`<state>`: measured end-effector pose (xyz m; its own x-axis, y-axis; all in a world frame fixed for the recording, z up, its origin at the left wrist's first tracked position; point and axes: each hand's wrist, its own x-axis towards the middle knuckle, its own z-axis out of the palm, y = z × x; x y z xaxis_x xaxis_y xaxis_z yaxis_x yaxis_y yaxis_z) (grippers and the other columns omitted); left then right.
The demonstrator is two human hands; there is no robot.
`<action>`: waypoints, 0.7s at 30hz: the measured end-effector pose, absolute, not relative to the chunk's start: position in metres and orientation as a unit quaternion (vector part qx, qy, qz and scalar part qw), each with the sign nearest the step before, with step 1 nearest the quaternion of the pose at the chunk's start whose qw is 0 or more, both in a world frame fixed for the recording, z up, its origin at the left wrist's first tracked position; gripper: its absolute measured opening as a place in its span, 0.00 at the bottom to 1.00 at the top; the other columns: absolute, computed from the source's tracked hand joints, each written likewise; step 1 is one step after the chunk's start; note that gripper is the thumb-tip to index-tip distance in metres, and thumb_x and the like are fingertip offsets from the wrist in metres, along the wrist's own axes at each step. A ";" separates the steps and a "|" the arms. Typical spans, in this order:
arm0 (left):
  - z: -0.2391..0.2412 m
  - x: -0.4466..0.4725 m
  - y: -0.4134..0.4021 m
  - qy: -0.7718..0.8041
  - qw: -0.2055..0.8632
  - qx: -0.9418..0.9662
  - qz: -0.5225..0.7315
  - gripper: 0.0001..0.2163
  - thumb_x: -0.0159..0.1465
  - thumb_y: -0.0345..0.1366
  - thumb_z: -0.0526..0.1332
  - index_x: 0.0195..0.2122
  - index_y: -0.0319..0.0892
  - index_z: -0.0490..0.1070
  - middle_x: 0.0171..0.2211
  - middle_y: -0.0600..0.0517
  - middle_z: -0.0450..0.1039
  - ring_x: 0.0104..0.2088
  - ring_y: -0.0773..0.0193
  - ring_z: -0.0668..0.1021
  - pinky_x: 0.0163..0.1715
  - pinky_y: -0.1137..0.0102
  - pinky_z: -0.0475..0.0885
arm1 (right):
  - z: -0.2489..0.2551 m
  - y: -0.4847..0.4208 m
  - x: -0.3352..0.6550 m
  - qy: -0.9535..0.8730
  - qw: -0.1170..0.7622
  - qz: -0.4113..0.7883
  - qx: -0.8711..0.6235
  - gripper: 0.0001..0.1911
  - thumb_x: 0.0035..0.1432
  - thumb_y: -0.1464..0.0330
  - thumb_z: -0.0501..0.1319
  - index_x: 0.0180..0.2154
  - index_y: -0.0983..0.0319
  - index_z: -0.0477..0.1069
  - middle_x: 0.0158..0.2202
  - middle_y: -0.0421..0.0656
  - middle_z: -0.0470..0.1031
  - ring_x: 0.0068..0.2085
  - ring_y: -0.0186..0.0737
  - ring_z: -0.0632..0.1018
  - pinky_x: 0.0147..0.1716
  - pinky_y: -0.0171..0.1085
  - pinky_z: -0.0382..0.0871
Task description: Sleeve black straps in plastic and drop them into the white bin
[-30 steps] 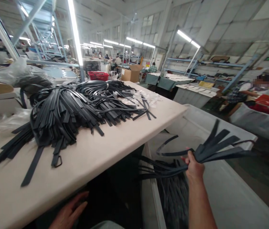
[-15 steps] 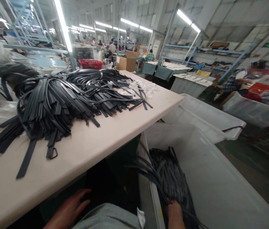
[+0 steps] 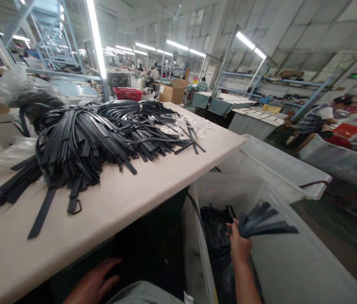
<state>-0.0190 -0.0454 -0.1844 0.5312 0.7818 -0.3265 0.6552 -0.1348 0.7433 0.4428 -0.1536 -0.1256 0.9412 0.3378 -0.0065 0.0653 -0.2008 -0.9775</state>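
Observation:
My right hand (image 3: 241, 245) is closed around a bunch of black straps (image 3: 265, 221), whose flat ends fan out to the right, slightly blurred. It is over a deep white bin (image 3: 295, 257), where more black straps (image 3: 218, 236) lie at the bottom. Low in the view, my left hand (image 3: 97, 278) hangs with fingers apart and holds nothing, beside my grey-clothed lap (image 3: 146, 293). On the pale table (image 3: 118, 202) in front lies a big heap of black straps (image 3: 70, 143); one near the front edge carries a metal buckle (image 3: 77, 207).
A second white bin (image 3: 279, 164) stands behind the first. Clear plastic bags (image 3: 194, 124) lie at the table's far end, near a red basket (image 3: 127, 93) and a cardboard box (image 3: 173, 90). A person (image 3: 320, 116) sits at the far right by another bin.
My right hand has lifted from down among the straps in the bin and now holds a bunch with its ends fanned to the right. My left hand has barely moved.

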 end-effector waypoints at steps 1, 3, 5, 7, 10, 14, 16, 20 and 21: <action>-0.182 -0.018 -0.045 0.485 0.450 0.746 0.075 0.21 0.58 0.50 0.59 0.50 0.50 0.76 0.53 0.51 0.76 0.54 0.48 0.75 0.59 0.56 0.65 | -0.113 -0.139 0.442 -0.163 0.618 0.133 -0.757 0.27 0.53 0.50 0.63 0.44 0.64 0.71 0.27 0.36 0.75 0.19 0.29 0.67 0.23 0.35 0.68; -0.171 -0.013 -0.043 0.497 0.453 0.734 0.094 0.22 0.58 0.50 0.59 0.50 0.49 0.76 0.53 0.50 0.75 0.54 0.48 0.75 0.59 0.56 0.66 | -0.085 -0.113 0.427 -0.249 0.609 0.209 -0.723 0.27 0.49 0.51 0.66 0.44 0.64 0.73 0.27 0.37 0.76 0.18 0.29 0.66 0.23 0.34 0.67; -0.150 -0.008 -0.041 0.502 0.468 0.715 0.134 0.22 0.59 0.50 0.59 0.51 0.49 0.75 0.53 0.49 0.75 0.53 0.49 0.76 0.58 0.57 0.67 | -0.059 -0.093 0.397 -0.336 0.583 0.305 -0.674 0.25 0.50 0.52 0.67 0.42 0.65 0.74 0.26 0.39 0.77 0.18 0.29 0.66 0.20 0.33 0.64; -0.124 -0.002 -0.041 0.498 0.495 0.686 0.192 0.20 0.60 0.49 0.59 0.51 0.49 0.74 0.52 0.49 0.76 0.52 0.51 0.76 0.56 0.60 0.68 | -0.042 -0.077 0.356 -0.404 0.546 0.402 -0.614 0.23 0.53 0.53 0.65 0.41 0.65 0.74 0.25 0.42 0.77 0.17 0.29 0.67 0.16 0.32 0.58; -0.083 0.005 -0.043 0.482 0.543 0.623 0.292 0.20 0.61 0.48 0.59 0.52 0.47 0.72 0.50 0.48 0.77 0.50 0.54 0.77 0.52 0.64 0.70 | -0.032 -0.062 0.287 -0.472 0.475 0.552 -0.498 0.22 0.56 0.52 0.62 0.39 0.65 0.73 0.24 0.42 0.76 0.16 0.27 0.66 0.15 0.29 0.51; -0.046 0.003 -0.045 0.458 0.550 0.568 0.406 0.18 0.59 0.48 0.64 0.43 0.41 0.75 0.41 0.46 0.79 0.42 0.56 0.78 0.44 0.68 0.72 | -0.042 -0.050 0.207 -0.514 0.360 0.647 -0.433 0.23 0.55 0.50 0.61 0.36 0.65 0.73 0.21 0.40 0.74 0.16 0.26 0.65 0.14 0.28 0.49; -0.035 -0.004 -0.046 0.471 0.534 0.553 0.432 0.15 0.59 0.47 0.63 0.35 0.39 0.77 0.31 0.48 0.78 0.33 0.59 0.77 0.36 0.70 0.71 | -0.053 -0.048 0.180 -0.533 0.311 0.652 -0.441 0.25 0.54 0.48 0.60 0.34 0.65 0.74 0.20 0.40 0.73 0.16 0.27 0.65 0.13 0.28 0.49; -0.028 -0.021 -0.050 0.537 0.466 0.552 0.436 0.15 0.61 0.44 0.62 0.23 0.38 0.75 0.21 0.53 0.71 0.24 0.66 0.70 0.26 0.72 0.64 | -0.080 -0.043 0.154 -0.552 0.263 0.664 -0.431 0.31 0.47 0.42 0.62 0.31 0.66 0.75 0.18 0.41 0.71 0.18 0.31 0.67 0.16 0.30 0.56; -0.029 -0.026 -0.051 0.551 0.440 0.558 0.439 0.15 0.61 0.43 0.62 0.22 0.38 0.74 0.20 0.54 0.69 0.24 0.67 0.69 0.26 0.72 0.62 | -0.086 -0.042 0.151 -0.544 0.268 0.669 -0.430 0.32 0.46 0.42 0.62 0.31 0.66 0.76 0.18 0.41 0.71 0.18 0.31 0.67 0.18 0.31 0.58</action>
<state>-0.0258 -0.0509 -0.0294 0.0089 0.9999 0.0048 0.2284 -0.0067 0.9735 0.1505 -0.0418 -0.0863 -0.4875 0.8256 -0.2841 0.1086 -0.2655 -0.9580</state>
